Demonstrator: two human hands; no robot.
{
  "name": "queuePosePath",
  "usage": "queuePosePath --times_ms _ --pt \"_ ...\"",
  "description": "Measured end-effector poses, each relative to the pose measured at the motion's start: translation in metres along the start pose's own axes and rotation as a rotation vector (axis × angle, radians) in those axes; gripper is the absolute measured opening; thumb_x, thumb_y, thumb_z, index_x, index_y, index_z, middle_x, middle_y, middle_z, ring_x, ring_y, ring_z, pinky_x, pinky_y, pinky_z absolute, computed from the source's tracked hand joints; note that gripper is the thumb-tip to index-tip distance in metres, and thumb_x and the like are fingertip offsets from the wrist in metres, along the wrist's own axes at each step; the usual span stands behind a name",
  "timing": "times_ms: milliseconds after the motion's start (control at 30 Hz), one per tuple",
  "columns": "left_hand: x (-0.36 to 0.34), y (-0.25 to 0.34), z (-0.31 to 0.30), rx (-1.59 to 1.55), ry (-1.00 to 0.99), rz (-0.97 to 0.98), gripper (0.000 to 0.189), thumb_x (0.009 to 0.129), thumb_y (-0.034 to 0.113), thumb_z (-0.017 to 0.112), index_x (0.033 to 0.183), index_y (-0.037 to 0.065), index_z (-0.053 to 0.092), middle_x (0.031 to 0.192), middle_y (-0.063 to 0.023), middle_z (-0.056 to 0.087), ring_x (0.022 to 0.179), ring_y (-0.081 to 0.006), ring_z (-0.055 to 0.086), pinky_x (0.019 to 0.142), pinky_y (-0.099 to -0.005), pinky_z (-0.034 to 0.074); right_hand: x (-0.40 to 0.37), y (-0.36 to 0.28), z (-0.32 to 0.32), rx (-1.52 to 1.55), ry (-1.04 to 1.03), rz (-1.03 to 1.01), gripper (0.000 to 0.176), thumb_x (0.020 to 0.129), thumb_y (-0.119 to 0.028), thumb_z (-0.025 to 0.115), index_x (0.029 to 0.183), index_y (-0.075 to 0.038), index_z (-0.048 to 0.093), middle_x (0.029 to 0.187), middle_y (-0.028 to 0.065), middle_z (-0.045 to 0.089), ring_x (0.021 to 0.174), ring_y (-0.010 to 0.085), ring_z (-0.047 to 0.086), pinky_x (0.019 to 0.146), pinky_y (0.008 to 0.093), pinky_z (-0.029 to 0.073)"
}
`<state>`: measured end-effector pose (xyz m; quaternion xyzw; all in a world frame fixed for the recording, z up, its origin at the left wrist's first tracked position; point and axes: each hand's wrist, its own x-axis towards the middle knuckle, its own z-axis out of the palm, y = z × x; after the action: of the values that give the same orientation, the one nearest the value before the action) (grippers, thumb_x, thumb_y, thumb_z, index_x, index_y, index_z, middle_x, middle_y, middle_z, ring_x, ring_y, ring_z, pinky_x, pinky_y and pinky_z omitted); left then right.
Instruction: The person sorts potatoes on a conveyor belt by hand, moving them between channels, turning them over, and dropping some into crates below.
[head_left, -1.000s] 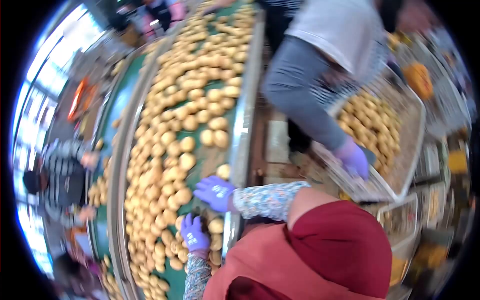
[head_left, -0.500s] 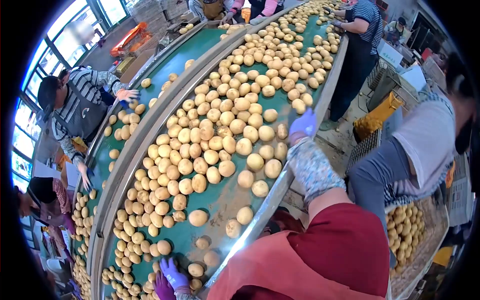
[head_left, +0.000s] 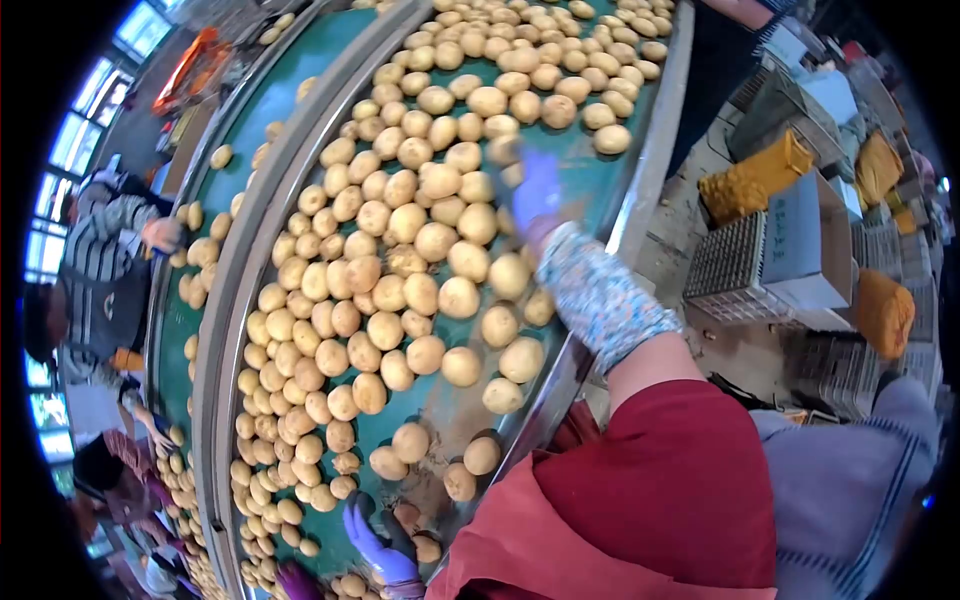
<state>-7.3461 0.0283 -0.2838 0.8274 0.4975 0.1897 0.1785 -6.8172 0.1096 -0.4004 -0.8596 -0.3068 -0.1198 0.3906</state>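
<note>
Half a second ago the right hand [head_left: 537, 190] was at the metal rail [head_left: 648, 165]; now it is farther in over the belt [head_left: 600, 190], its fingers at the edge of the crowded potatoes [head_left: 437, 240]. It is blurred, so I cannot tell whether the fingers are spread, pressed together or pinching a potato; the potatoes just beside them are blurred too. The left hand [head_left: 383, 553] was low on the belt with fingers fanned; it now reaches up past a few loose potatoes, fingers stretched out and standing apart from the dark part of the glove. A co-worker's maroon glove [head_left: 297, 580] is near it, as before. The view has swung, and the box [head_left: 800, 250] behind the rail now shows more fully.

The box bears a column of dark characters, too small to read.

The potatoes lie on the green belt, packed thickly along its middle and far side, with a few apart on a muddy brown patch between the two hands. They are pale tan, round to oval, mostly smooth; some carry brown blotches or soil, and a few look darker and rougher.
</note>
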Motion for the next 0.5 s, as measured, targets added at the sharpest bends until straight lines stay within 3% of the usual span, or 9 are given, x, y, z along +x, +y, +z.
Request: queuePosePath --times_ms 33,67,100,167,233,267,367,433,500 --pt "0.008 0.015 0.009 -0.015 -0.020 0.059 0.041 0.090 0.004 0.061 0.129 -0.004 0.055 0.133 -0.0241 0.055 0.124 -0.0411 0.053 0.105 -0.0470 0.042 -0.014 -0.027 -0.007 -0.006 -0.140 -0.041 0.037 0.088 -0.011 0.052 0.124 -0.008 0.058 0.109 0.0222 0.058 0.101 0.0416 0.057 0.093 0.0486 0.045" --pt "0.021 0.038 0.016 -0.100 -0.089 0.132 0.039 0.089 0.004 0.060 0.127 -0.004 0.056 0.131 -0.0243 0.056 0.124 -0.0412 0.054 0.104 -0.0470 0.043 -0.037 -0.041 0.007 0.119 0.077 -0.085 0.036 0.088 -0.010 0.051 0.123 -0.008 0.057 0.111 0.0216 0.057 0.102 0.0416 0.056 0.092 0.0499 0.044" --pt "0.035 0.062 0.023 -0.184 -0.157 0.206 0.038 0.088 0.004 0.060 0.125 -0.004 0.057 0.128 -0.0244 0.058 0.123 -0.0412 0.054 0.103 -0.0470 0.044 -0.055 -0.065 -0.010 0.131 -0.090 0.090 0.032 0.090 -0.013 0.051 0.120 -0.007 0.059 0.114 0.0212 0.056 0.103 0.0415 0.055 0.091 0.0509 0.044" --pt "0.071 0.112 0.032 -0.244 -0.411 0.402 0.035 0.082 0.004 0.065 0.117 -0.002 0.061 0.124 -0.0215 0.061 0.117 -0.0432 0.056 0.099 -0.0487 0.046 -0.094 -0.071 0.001 0.206 -0.071 -0.146 0.035 0.089 -0.018 0.053 0.123 -0.009 0.057 0.115 0.0189 0.056 0.102 0.0397 0.055 0.090 0.0510 0.044" --pt "0.072 0.112 0.061 -0.244 -0.446 0.633 0.035 0.082 0.006 0.065 0.115 -0.001 0.061 0.122 -0.0195 0.062 0.113 -0.0425 0.058 0.098 -0.0497 0.046 -0.116 -0.112 -0.052 0.247 -0.434 -0.124 0.045 0.086 -0.026 0.060 0.127 -0.009 0.055 0.124 0.0193 0.055 0.113 0.0375 0.052 0.097 0.0514 0.042" --pt "0.071 0.111 0.069 -0.281 -0.514 0.686 0.037 0.081 0.009 0.068 0.116 -0.001 0.061 0.121 -0.0197 0.062 0.114 -0.0425 0.057 0.099 -0.0500 0.045 -0.136 -0.126 -0.078 0.314 -0.427 -0.173 0.063 0.092 -0.037 0.061 0.144 -0.006 0.045 0.144 0.0205 0.046 0.136 0.0402 0.041 0.113 0.0503 0.033" --pt "0.052 0.085 0.069 -0.127 -0.762 0.559 0.038 0.083 0.010 0.068 0.119 0.000 0.060 0.122 -0.0202 0.062 0.113 -0.0440 0.057 0.097 -0.0503 0.045 -0.182 -0.149 -0.132 0.554 -0.354 -0.381 0.055 0.088 -0.028 0.064 0.136 -0.004 0.051 0.139 0.0218 0.050 0.130 0.0408 0.047 0.110 0.0518 0.036" --pt "0.042 0.061 0.069 -0.259 -0.682 0.652 0.039 0.085 0.009 0.066 0.122 -0.002 0.059 0.123 -0.0226 0.060 0.110 -0.0453 0.057 0.094 -0.0505 0.046 -0.210 -0.138 -0.169 0.648 -0.317 -0.508 0.053 0.086 -0.025 0.067 0.132 -0.004 0.054 0.137 0.0221 0.051 0.128 0.0416 0.048 0.108 0.0526 0.039" --pt "0.028 0.067 0.061 -0.349 -0.602 0.620 0.038 0.087 0.008 0.065 0.122 -0.004 0.059 0.123 -0.0241 0.060 0.111 -0.0445 0.057 0.097 -0.0502 0.045 -0.235 -0.112 -0.196 0.520 -0.315 -0.451 0.051 0.083 -0.022 0.070 0.128 -0.004 0.055 0.135 0.0216 0.052 0.126 0.0421 0.050 0.106 0.0523 0.040"
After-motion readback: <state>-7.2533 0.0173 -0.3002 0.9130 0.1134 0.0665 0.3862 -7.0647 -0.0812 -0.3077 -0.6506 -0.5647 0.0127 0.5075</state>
